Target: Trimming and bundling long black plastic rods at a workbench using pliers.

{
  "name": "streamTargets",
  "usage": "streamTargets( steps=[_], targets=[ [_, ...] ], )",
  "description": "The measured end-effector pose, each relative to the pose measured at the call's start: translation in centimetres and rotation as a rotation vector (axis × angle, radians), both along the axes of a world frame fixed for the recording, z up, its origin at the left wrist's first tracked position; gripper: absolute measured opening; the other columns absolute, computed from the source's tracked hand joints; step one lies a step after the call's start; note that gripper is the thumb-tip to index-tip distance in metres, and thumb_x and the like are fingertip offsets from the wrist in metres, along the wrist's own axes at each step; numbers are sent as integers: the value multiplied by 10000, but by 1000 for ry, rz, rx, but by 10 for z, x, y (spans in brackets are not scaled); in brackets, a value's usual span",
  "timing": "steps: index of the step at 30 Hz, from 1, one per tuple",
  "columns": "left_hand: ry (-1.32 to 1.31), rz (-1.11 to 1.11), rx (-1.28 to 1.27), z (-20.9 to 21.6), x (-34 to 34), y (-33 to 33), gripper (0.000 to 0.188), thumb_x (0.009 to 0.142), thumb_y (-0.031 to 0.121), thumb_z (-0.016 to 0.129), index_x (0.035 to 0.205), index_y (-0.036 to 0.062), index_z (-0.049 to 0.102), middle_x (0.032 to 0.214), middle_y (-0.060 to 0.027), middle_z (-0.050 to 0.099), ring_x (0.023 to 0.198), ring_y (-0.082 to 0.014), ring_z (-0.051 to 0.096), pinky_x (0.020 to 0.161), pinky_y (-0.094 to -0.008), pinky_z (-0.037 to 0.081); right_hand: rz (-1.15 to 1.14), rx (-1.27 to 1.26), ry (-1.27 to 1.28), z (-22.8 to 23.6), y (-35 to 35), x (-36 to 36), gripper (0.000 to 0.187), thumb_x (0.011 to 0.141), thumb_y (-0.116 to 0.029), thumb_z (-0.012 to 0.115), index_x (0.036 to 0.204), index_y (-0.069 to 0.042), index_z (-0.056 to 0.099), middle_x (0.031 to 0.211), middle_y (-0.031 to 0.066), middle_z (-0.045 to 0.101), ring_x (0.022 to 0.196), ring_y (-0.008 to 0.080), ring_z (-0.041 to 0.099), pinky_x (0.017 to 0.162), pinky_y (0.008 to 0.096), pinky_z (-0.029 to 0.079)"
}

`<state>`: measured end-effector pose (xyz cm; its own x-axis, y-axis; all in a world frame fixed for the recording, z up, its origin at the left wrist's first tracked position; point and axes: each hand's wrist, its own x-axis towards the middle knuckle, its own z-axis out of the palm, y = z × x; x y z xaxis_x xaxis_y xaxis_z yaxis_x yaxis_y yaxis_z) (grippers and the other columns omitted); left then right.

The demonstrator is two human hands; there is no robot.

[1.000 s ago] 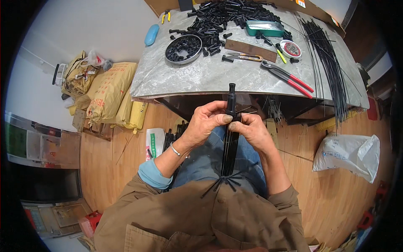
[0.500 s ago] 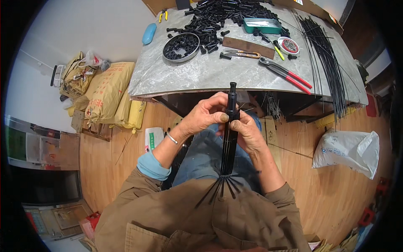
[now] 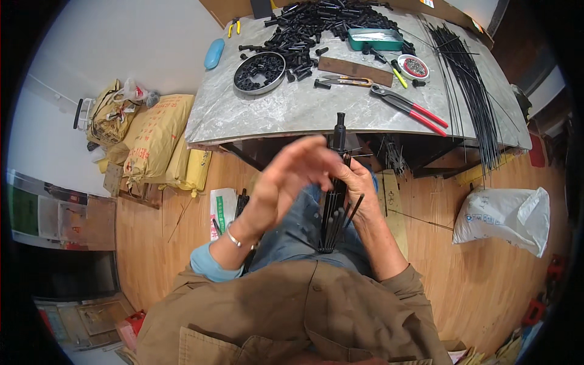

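Room with a wood-look floor (image 3: 438, 261); yellow sacks (image 3: 161, 137) stacked left, white bag (image 3: 502, 219) right. Grey marbled desk (image 3: 210, 115) on the far side: heap of black tubular parts (image 3: 325, 24) at its far edge, round dish (image 3: 258, 92) of small black pieces to the left, red-handled cutters (image 3: 429, 115) near right, long dark rods (image 3: 477, 91) hanging over the right side.

Black ribbed frame (image 3: 330, 210) in front of the near desk edge, over the person's lap, tube end pointing to the desk; thin rods flare at its near end. Right hand (image 3: 363, 188) clamped on it below the tube. Left hand (image 3: 292, 170) blurred, fingers spread and curved, just beside the frame; contact cannot be told.

Handling, my judgement: keep the right-hand pinch snug so the ribs neither twist nor fan; bring left fingertips in lightly, clear of the flared rods; keep the tube in line.
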<state>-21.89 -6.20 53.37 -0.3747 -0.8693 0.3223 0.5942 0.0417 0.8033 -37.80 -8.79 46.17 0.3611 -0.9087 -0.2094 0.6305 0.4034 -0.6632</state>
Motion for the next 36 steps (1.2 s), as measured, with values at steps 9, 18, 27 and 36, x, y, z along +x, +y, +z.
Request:
streamTargets(
  steps=[9, 18, 27, 36],
  targets=[
    [-585, 613, 196, 10, -37, 12, 372, 867, 62, 631, 1215, -25, 534, 831, 1, 604, 756, -78, 579, 727, -233, 496, -215, -126, 86, 9, 4, 11, 258, 856, -92, 688, 1098, -22, 633, 887, 15, 658, 744, 80, 598, 690, 224, 500],
    [-588, 499, 257, 1, -14, -16, 319, 849, 113, 698, 1124, -32, 629, 993, -64, 678, 869, -90, 609, 800, -244, 495, -420, -478, 374, 14, 9, 30, 274, 850, -70, 686, 1104, 17, 632, 984, 19, 585, 899, 95, 555, 799, 227, 461],
    [-568, 549, 246, -5, -18, -4, 266, 847, 110, 698, 1083, -9, 664, 983, -42, 677, 876, -80, 596, 802, -233, 481, -554, -747, 767, 15, 11, 22, 325, 755, -81, 739, 1068, -28, 671, 951, 74, 586, 897, 230, 539, 822, 328, 443],
    [-537, 610, 114, -11, -27, 0, 256, 850, 106, 695, 1083, 6, 659, 929, -1, 668, 822, -55, 574, 751, -218, 487, -427, -688, 989, 21, 19, -1, 239, 707, -133, 779, 884, -19, 667, 755, 60, 590, 697, 199, 556, 631, 327, 443]
  ],
)
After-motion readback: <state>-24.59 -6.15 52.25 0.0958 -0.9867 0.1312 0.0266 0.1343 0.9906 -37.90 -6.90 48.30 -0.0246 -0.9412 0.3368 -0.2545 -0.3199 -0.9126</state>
